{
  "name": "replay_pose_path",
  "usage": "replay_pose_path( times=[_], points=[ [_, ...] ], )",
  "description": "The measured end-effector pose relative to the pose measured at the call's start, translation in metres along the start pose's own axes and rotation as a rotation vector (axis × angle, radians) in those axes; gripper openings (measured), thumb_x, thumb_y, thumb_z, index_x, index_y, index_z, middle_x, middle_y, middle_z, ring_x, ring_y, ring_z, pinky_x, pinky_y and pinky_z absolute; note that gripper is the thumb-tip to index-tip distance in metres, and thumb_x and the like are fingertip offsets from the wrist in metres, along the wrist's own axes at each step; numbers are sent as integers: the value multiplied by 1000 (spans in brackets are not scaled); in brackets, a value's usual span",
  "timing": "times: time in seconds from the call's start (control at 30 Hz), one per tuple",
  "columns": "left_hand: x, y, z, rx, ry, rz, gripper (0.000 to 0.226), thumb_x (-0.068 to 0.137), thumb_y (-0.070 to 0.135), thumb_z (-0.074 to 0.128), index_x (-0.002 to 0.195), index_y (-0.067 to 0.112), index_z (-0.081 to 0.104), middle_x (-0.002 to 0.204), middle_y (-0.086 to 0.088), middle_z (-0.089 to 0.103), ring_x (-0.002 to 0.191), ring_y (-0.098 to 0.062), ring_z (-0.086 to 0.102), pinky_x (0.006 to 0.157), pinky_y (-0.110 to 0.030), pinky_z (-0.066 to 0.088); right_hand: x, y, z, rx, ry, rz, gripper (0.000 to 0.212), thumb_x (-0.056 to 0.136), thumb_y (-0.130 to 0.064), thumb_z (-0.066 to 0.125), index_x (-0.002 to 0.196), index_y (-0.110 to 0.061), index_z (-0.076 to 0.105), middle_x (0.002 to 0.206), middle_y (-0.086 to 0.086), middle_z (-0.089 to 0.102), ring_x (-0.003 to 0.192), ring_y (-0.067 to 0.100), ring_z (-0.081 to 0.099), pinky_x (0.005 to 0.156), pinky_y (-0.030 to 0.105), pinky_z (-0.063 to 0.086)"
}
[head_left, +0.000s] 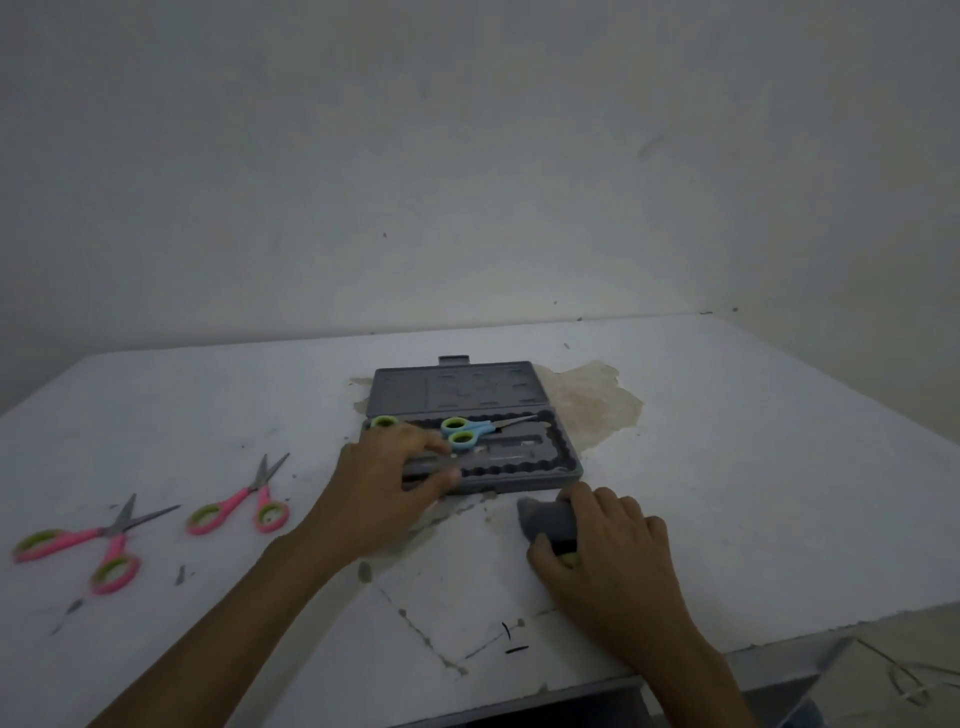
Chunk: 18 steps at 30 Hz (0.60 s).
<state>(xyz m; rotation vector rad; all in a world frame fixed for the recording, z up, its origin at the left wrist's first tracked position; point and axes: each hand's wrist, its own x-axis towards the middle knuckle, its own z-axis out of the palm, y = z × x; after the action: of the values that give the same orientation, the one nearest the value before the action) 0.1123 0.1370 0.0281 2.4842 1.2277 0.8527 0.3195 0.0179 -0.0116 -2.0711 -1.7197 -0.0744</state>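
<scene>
The grey tool case (457, 389) lay open in the middle of the frame on the white table (727, 467), its lid folded back toward the wall. A pair of blue scissors (470, 430) already sat slantwise in the moulded tray.

The left hand (387, 470) covered the tray's left end. Its thumb and forefinger were drawn in narrow around what looked like the blades of the green-ringed scissors (383, 421), and only one handle loop showed past the knuckles. Blur and the hand itself hid how firm that hold was.

At the lower right, just in front of the case, the right hand (608, 545) had its fingers curled over a bunched grey cloth (545, 517). A spot of green showed by the thumb.

The step appeared to be laying these scissors into the tray. To do it well, the blades should stay closed and low and slide in beside the blue pair rather than across it. The handle loops should settle inside the scalloped rim, so the lid could close flat later. The right hand was close enough to steady the case's front edge if it skidded.

The pink scissors (109, 531) and a second pink pair (249, 491) lay well apart at the left, blades open.
</scene>
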Motion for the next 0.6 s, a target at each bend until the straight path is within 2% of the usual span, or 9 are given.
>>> replay_pose_path(
  times=[0.07,0.13,0.2,0.23,0.33,0.47,0.6],
  points=[
    [-32,-2,-18,-26,-11,-36,22,85,48,66,98,32,71,98,17,67,93,-1,56,82,-27,47,2,-8,1,52,12,-56,41,79,-55,36,111,-32,46,98,-10,52,86,12,46,76,32,32],
    [-59,-11,-36,-60,13,-108,6,87,37,66,90,34,70,92,23,67,92,4,57,79,-15,42,3,-21,4,130,-3,-154,43,80,-53,37,112,-28,51,100,-8,56,86,15,52,72,31,33],
    [-80,-24,-51,-55,79,-185,5,88,32,66,85,35,70,88,23,67,92,6,58,75,-6,38,3,-41,6,221,16,-258,42,81,-49,40,112,-25,53,99,-5,59,82,18,56,68,32,40],
    [-88,-32,-57,-36,119,-220,7,88,31,66,84,34,70,87,23,68,90,5,59,72,-6,39,3,-52,7,240,33,-291,39,82,-47,44,114,-25,53,101,-5,60,82,19,57,67,34,43],
    [-100,-51,-74,61,242,-276,9,89,30,66,83,29,72,81,21,68,81,1,62,71,-20,47,3,-83,10,266,67,-349,38,83,-48,48,117,-29,49,107,-7,58,86,18,57,70,35,45],
    [-102,-70,-84,246,274,-300,12,91,31,62,82,26,69,76,13,68,74,-8,64,70,-33,52,1,-106,27,213,-58,-377,43,85,-54,38,123,-36,40,115,-13,51,96,13,50,80,33,39],
    [-92,-81,-75,514,142,-401,19,97,34,47,104,26,63,100,5,65,97,-20,60,84,-39,42,0,-107,41,169,-59,-345,40,84,-55,39,119,-36,42,104,-13,54,87,12,50,76,35,37]
  ],
)
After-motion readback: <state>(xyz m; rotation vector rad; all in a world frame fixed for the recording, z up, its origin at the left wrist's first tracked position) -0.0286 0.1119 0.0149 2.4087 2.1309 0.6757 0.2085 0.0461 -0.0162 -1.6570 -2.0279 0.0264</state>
